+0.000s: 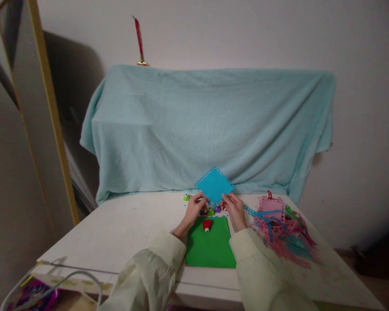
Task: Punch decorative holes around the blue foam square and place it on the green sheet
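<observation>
At the far left a tall wooden board (52,116) leans by the wall. On the white table (116,233) sits a small green punch (186,197). Next comes the left hand (194,209). Its fingers pinch the low left edge of a bright blue square of paper with tiny holes along its sides (214,185). The paper is held up off the table, tipped like a diamond, likely so both hands can see and turn it. Below lies a flat green sheet (210,246) with a little red punch (207,225) on it. The right hand (235,209) pinches the paper's low right edge. Both arms reach forward, wrists close together. Far right is a pile of pink and blue paper scraps (282,233).
</observation>
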`<state>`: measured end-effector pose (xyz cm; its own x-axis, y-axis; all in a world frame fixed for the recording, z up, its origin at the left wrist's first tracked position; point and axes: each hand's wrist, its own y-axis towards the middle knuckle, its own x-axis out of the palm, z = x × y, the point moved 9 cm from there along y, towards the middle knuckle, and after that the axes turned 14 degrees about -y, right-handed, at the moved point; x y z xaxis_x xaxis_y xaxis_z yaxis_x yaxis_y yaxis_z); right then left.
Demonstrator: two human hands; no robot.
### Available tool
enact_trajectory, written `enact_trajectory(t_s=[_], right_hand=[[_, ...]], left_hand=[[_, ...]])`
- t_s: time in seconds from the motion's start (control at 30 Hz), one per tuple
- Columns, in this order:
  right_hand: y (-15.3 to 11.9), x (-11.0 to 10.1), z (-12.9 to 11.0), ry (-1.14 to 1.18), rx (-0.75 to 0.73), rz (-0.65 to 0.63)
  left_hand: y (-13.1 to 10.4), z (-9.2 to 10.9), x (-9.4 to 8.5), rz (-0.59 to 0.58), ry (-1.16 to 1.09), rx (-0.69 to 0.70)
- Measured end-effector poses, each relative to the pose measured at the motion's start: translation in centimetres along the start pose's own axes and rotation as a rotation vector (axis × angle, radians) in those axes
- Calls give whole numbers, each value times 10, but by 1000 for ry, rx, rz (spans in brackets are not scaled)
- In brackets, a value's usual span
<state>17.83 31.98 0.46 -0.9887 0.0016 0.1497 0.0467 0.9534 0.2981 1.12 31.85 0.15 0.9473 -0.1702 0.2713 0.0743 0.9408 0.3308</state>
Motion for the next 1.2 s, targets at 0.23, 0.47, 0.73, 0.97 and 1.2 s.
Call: enact_trajectory(t_s=[0.23, 0.47, 0.73, 0.97, 1.2], right_hand=[[1, 1, 2, 2, 14, -9], [2, 0, 4, 7, 11, -4], [1, 1, 2, -2, 13, 13], [0, 2, 0, -11, 35, 35], [0, 1, 1, -11, 14, 10]], left_hand=[[2, 0, -1, 3, 18, 15], [0, 1, 3, -19, -4, -4], [1, -3, 2, -21, -45, -16], [1, -2, 1, -3, -19, -32], [1, -1, 1, -7, 9, -17]])
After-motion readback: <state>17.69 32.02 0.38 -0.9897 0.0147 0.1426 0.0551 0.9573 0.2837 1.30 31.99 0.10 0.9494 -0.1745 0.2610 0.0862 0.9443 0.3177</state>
